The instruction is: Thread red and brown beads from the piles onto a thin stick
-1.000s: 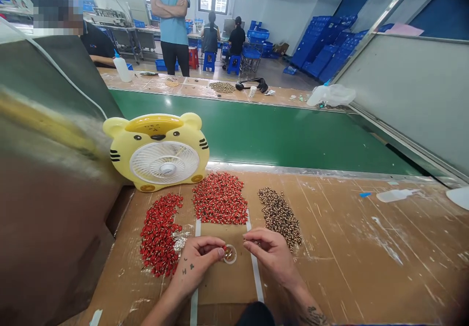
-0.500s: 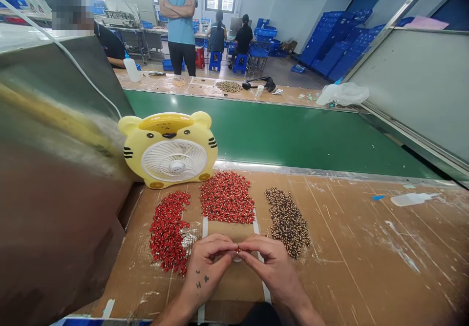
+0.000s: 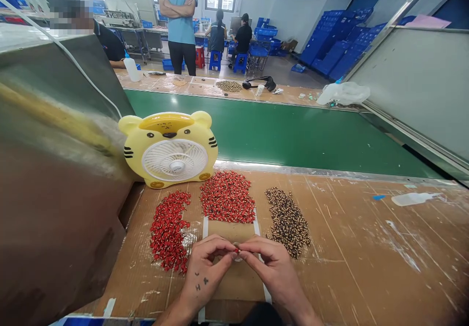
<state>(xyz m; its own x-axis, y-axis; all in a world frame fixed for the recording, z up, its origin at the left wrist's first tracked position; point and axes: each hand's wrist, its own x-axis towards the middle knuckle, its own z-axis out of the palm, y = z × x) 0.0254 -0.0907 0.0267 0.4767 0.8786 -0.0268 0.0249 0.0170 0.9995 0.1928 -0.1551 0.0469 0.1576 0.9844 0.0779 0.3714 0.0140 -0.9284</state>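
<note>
Both hands meet fingertip to fingertip above the cardboard. A small red piece (image 3: 236,251) shows between them, mostly covered by the fingers. My left hand (image 3: 209,262) pinches it from the left, and my right hand (image 3: 268,261) is closed at its other side. Just under the fingertips, a small clear round object (image 3: 238,258) is partly visible. Beyond the hands lies a heap of small red pieces with pale and dark parts (image 3: 227,198). Another heap of red pieces (image 3: 168,233) spreads beside my left hand. Small black-and-gold pieces (image 3: 288,222) are piled beyond my right hand.
A yellow animal-faced fan (image 3: 172,150) stands at the back left, near a metal housing (image 3: 54,170). Behind runs a green conveyor belt (image 3: 293,133). A clear squeeze bottle (image 3: 414,198) lies at right on the cardboard-covered table (image 3: 351,248). Several people are across the belt.
The fingertips have shifted slightly, and the red piece between them shows more clearly. Both hands stay in nearly the same place; the heaps look unchanged.
</note>
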